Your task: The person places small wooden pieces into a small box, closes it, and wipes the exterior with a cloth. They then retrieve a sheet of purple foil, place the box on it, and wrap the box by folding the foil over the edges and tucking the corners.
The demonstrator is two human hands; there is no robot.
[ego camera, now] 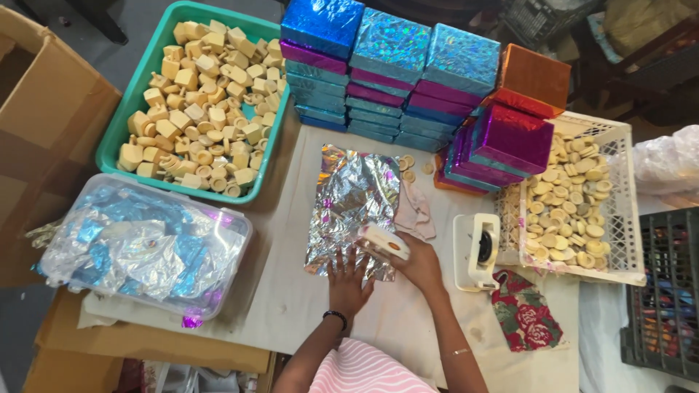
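A crinkled silver foil sheet (349,204) lies on the white table cover (291,291). My left hand (348,280) rests flat on the sheet's near edge, fingers spread. My right hand (415,262) holds a white and yellow rectangular block (384,241) at the sheet's near right corner. A black band sits on my left wrist. A white tape dispenser (477,251) stands just right of my right hand.
A green tub (120,138) of cream blocks sits far left. A clear box (218,291) of foil pieces sits near left. Stacks of foil-wrapped boxes (393,80) line the back. A white basket (619,211) holds cream discs at right. A floral cloth (528,320) lies near it.
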